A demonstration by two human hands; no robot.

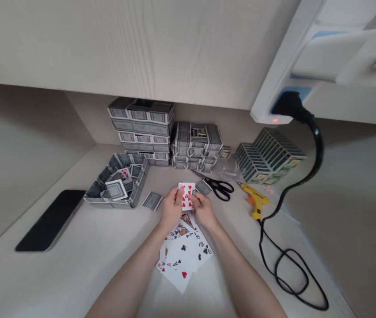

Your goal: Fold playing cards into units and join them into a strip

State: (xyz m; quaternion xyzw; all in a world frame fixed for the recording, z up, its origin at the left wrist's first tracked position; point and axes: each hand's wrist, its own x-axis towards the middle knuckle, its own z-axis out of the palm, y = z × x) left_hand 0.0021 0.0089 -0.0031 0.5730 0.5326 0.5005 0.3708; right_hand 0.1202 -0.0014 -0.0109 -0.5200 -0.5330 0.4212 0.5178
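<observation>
L hand point(172, 206) and R hand point(205, 211) are both closed in on one heart card point(187, 204), thumbs on its face, fingers mostly hidden behind; can't tell if there's >1 card in the grip. Card's face up, held R of the card-walled tray point(110, 204), well apart from it.

Done, by the look of it: tray walls are up; tall box stack point(144, 128) right behind tray, w/ lower box stack point(197, 148) behind & to its R. Striped boxes point(270, 161) stand far R of tray, prob. finished pcs too.

Left, as far as I can judge: plenty. Face-up pile point(183, 254) lies on the table point(75, 278), nearer the person than tray & to its R, all loose. Loose cards point(116, 190) inside tray, mostly backs showing, + one face-down card point(152, 201) just R of tray. Held card looks flat, no fold I can see, so prob. early stage for this pc.

Tools: scissors point(213, 182) R of tray past the hands, yellow glue gun point(256, 201) further R; neither in use rn.
</observation>
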